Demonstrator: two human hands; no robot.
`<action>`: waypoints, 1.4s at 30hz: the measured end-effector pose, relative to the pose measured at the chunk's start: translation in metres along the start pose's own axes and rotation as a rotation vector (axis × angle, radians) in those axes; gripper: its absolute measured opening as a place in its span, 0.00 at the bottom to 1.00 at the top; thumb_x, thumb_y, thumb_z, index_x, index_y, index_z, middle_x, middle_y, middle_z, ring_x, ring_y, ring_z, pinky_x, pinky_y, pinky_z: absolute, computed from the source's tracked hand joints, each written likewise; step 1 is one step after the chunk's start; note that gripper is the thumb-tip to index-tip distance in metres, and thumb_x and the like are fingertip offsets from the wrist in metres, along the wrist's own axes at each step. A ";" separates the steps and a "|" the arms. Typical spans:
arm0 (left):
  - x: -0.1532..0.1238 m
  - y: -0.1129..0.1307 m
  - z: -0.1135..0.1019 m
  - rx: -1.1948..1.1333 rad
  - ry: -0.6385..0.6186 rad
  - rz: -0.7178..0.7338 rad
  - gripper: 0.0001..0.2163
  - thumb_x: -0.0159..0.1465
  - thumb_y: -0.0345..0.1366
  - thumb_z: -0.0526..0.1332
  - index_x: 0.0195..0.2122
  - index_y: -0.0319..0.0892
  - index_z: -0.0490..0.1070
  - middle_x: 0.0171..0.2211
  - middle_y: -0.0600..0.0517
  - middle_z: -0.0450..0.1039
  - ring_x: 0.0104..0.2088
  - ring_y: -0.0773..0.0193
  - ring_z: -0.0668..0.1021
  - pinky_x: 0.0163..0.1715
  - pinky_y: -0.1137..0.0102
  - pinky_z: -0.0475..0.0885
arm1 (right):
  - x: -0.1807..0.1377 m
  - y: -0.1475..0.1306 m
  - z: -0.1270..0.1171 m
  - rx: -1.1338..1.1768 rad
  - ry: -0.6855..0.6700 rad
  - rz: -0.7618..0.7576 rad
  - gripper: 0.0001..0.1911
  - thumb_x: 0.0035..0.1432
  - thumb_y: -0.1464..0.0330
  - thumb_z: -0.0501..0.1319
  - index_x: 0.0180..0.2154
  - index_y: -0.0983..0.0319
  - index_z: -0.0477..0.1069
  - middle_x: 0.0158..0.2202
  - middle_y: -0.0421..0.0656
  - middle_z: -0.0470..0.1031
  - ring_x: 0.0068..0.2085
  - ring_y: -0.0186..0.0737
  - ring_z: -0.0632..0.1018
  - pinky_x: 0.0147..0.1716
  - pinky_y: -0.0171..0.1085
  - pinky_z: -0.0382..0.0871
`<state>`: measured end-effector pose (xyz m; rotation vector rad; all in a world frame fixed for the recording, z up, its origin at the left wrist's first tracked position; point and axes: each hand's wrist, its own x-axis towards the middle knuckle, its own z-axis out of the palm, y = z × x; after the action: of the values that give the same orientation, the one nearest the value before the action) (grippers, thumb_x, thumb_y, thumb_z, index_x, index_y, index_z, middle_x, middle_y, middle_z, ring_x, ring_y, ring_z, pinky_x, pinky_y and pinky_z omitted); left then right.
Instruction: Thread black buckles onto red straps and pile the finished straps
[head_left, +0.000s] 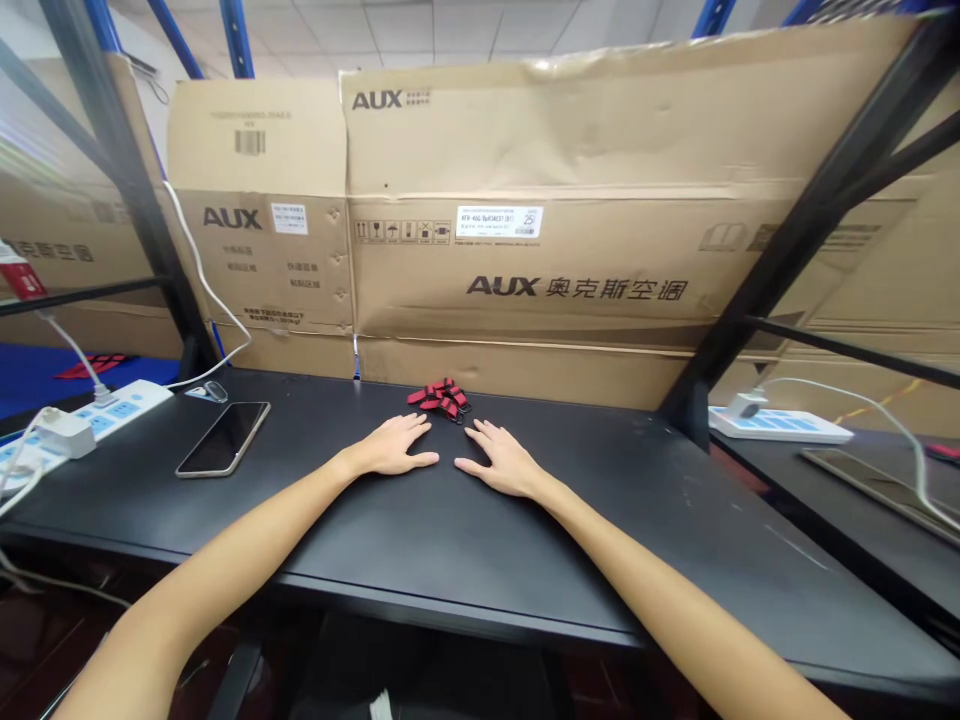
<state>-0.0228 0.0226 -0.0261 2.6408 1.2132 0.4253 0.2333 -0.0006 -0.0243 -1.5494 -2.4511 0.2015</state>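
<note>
My left hand (395, 445) lies flat on the black table (465, 540), palm down, fingers stretched out and holding nothing. My right hand (500, 459) rests flat beside it in the same way, fingers spread, a small gap between the two. Just beyond my fingertips sits a small heap of red and black pieces (440, 399), close to the fingers but not touched as far as I can see.
A smartphone (223, 438) lies face up at the left. White power strips sit at the far left (97, 415) and right (780, 423), with cables. Large AUX cardboard boxes (570, 260) wall off the back. Black frame posts (810, 220) slant at both sides.
</note>
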 end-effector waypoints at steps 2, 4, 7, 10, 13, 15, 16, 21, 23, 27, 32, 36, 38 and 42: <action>0.000 0.000 0.000 0.005 -0.027 0.006 0.38 0.58 0.62 0.48 0.63 0.42 0.52 0.64 0.46 0.48 0.65 0.52 0.50 0.62 0.60 0.43 | -0.001 0.000 -0.001 -0.005 -0.017 -0.003 0.46 0.52 0.38 0.46 0.63 0.60 0.52 0.66 0.49 0.46 0.66 0.51 0.47 0.62 0.48 0.38; -0.001 0.000 0.000 0.010 -0.050 0.019 0.38 0.58 0.62 0.49 0.64 0.45 0.50 0.65 0.47 0.45 0.65 0.53 0.49 0.63 0.59 0.41 | -0.002 -0.001 -0.001 -0.011 -0.035 -0.012 0.46 0.51 0.38 0.46 0.63 0.58 0.50 0.66 0.47 0.44 0.66 0.51 0.45 0.62 0.48 0.37; -0.001 -0.001 0.000 0.019 -0.061 0.032 0.36 0.57 0.62 0.49 0.63 0.49 0.51 0.66 0.50 0.43 0.65 0.54 0.48 0.63 0.59 0.39 | -0.003 -0.001 -0.001 -0.027 -0.055 -0.020 0.47 0.50 0.38 0.46 0.64 0.57 0.48 0.67 0.46 0.42 0.66 0.52 0.43 0.63 0.48 0.35; -0.001 -0.002 0.001 0.032 -0.070 0.036 0.37 0.57 0.62 0.49 0.64 0.49 0.50 0.66 0.49 0.42 0.65 0.54 0.47 0.63 0.58 0.38 | -0.004 -0.001 -0.001 -0.041 -0.063 -0.026 0.47 0.51 0.37 0.45 0.64 0.57 0.46 0.67 0.45 0.40 0.66 0.51 0.43 0.63 0.48 0.34; -0.001 -0.002 0.001 0.046 -0.083 0.044 0.37 0.58 0.62 0.48 0.64 0.49 0.48 0.66 0.49 0.41 0.65 0.55 0.46 0.62 0.58 0.38 | -0.004 -0.002 -0.001 -0.046 -0.069 -0.033 0.46 0.51 0.38 0.44 0.64 0.56 0.46 0.67 0.45 0.40 0.66 0.51 0.43 0.63 0.48 0.34; -0.001 -0.001 0.001 0.049 -0.080 0.052 0.37 0.58 0.62 0.48 0.64 0.49 0.48 0.66 0.49 0.41 0.65 0.55 0.46 0.63 0.58 0.37 | -0.004 -0.002 -0.001 -0.047 -0.070 -0.042 0.45 0.52 0.38 0.44 0.64 0.56 0.46 0.67 0.44 0.41 0.66 0.51 0.42 0.63 0.49 0.34; -0.001 -0.001 0.001 0.050 -0.076 0.056 0.37 0.58 0.62 0.49 0.64 0.49 0.48 0.66 0.49 0.41 0.65 0.55 0.46 0.63 0.58 0.37 | -0.004 -0.003 -0.002 -0.047 -0.070 -0.046 0.45 0.52 0.38 0.44 0.64 0.55 0.46 0.67 0.43 0.41 0.66 0.51 0.42 0.63 0.49 0.34; -0.003 0.001 -0.001 0.065 -0.085 0.067 0.38 0.57 0.62 0.50 0.64 0.50 0.46 0.66 0.49 0.40 0.65 0.55 0.46 0.62 0.58 0.36 | -0.005 -0.004 -0.003 -0.059 -0.064 -0.052 0.44 0.52 0.39 0.44 0.64 0.54 0.46 0.67 0.42 0.41 0.66 0.51 0.41 0.63 0.49 0.34; -0.004 0.003 -0.001 0.074 -0.088 0.067 0.38 0.57 0.62 0.50 0.65 0.50 0.46 0.66 0.49 0.39 0.66 0.55 0.45 0.62 0.57 0.36 | -0.006 -0.005 -0.003 -0.064 -0.062 -0.053 0.44 0.52 0.38 0.44 0.64 0.54 0.46 0.67 0.42 0.41 0.66 0.51 0.41 0.63 0.50 0.34; -0.004 0.006 0.001 0.087 -0.090 0.088 0.39 0.57 0.62 0.50 0.65 0.50 0.44 0.66 0.49 0.39 0.66 0.54 0.45 0.62 0.56 0.35 | -0.006 -0.006 -0.003 -0.066 -0.054 -0.058 0.44 0.52 0.38 0.44 0.64 0.54 0.46 0.67 0.42 0.41 0.66 0.52 0.41 0.63 0.51 0.35; -0.005 0.009 0.003 0.102 -0.090 0.122 0.39 0.57 0.62 0.50 0.65 0.50 0.43 0.66 0.48 0.39 0.65 0.52 0.44 0.62 0.53 0.35 | -0.009 -0.012 -0.001 -0.059 -0.059 -0.086 0.42 0.53 0.39 0.44 0.64 0.53 0.45 0.67 0.41 0.41 0.66 0.52 0.41 0.62 0.52 0.35; -0.006 0.010 0.003 0.106 -0.088 0.136 0.39 0.57 0.62 0.50 0.65 0.51 0.43 0.66 0.48 0.39 0.65 0.52 0.44 0.61 0.53 0.35 | -0.011 -0.015 -0.002 -0.051 -0.062 -0.094 0.41 0.54 0.40 0.44 0.64 0.52 0.45 0.67 0.40 0.42 0.66 0.53 0.41 0.62 0.52 0.35; -0.006 0.010 0.004 0.103 -0.085 0.141 0.39 0.56 0.63 0.50 0.65 0.50 0.43 0.66 0.48 0.40 0.65 0.51 0.45 0.61 0.53 0.36 | -0.011 -0.016 -0.003 -0.052 -0.069 -0.088 0.42 0.54 0.40 0.44 0.64 0.52 0.45 0.67 0.40 0.41 0.66 0.52 0.41 0.62 0.52 0.34; -0.006 0.010 0.006 0.105 -0.089 0.138 0.40 0.56 0.63 0.50 0.65 0.50 0.42 0.66 0.48 0.39 0.65 0.51 0.44 0.61 0.53 0.36 | -0.009 -0.016 -0.004 -0.048 -0.077 -0.076 0.42 0.54 0.40 0.44 0.64 0.52 0.44 0.67 0.39 0.41 0.66 0.52 0.40 0.62 0.51 0.34</action>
<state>-0.0171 0.0112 -0.0292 2.8110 1.0580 0.2693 0.2239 -0.0155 -0.0171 -1.4906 -2.5870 0.1932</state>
